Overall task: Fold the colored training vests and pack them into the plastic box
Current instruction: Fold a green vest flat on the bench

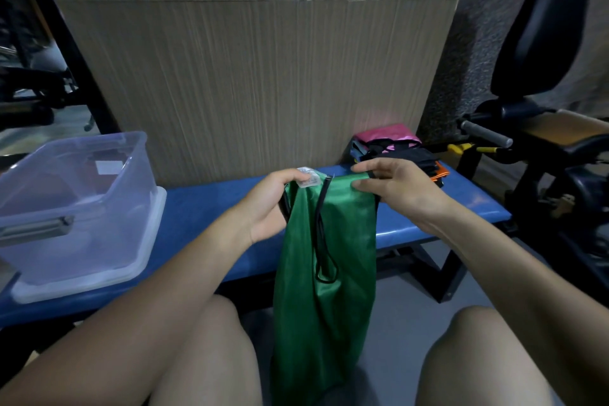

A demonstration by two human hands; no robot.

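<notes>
Pinching green vest (324, 260) top edge — left hand (273, 204), right hand (392, 188), fingers curled.

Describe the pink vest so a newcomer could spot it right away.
Start at the long blue bench and follow it to its right end, against the cardboard wall. A small pile of vests lies there; the pink vest tops it at the back, the only pink one.

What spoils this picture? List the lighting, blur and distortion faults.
Head view: dim, flat light with a cool cast; wide-angle bending curves the bench and box near the edges; corners darken; the vest shows soft sheen, no hard glare; both hands stay fairly sharp.
</notes>
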